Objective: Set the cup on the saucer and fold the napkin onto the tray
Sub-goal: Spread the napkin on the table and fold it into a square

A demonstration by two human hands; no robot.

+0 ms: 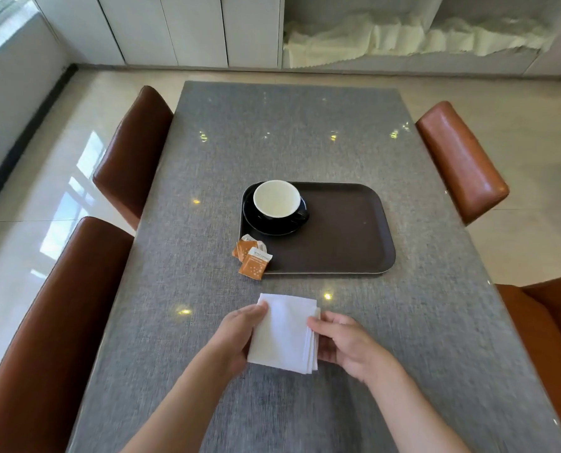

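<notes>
Two hands hold the white napkin (284,335) just above the grey worktop (305,132), near the person and short of the brown tray (344,230). The left hand (236,338) has its grip closed along the napkin's left edge, thumb on top; the right hand (348,344) pinches the layered right edge, where several plies show. It looks folded already, light and limp, likely to sag or fan open if held by one corner, so the stacked edges are the place to hold. The cup (276,199) sits on the dark saucer (272,223) at the tray's far left corner. Two orange sachets (251,256) lie at the tray's near left edge.
</notes>
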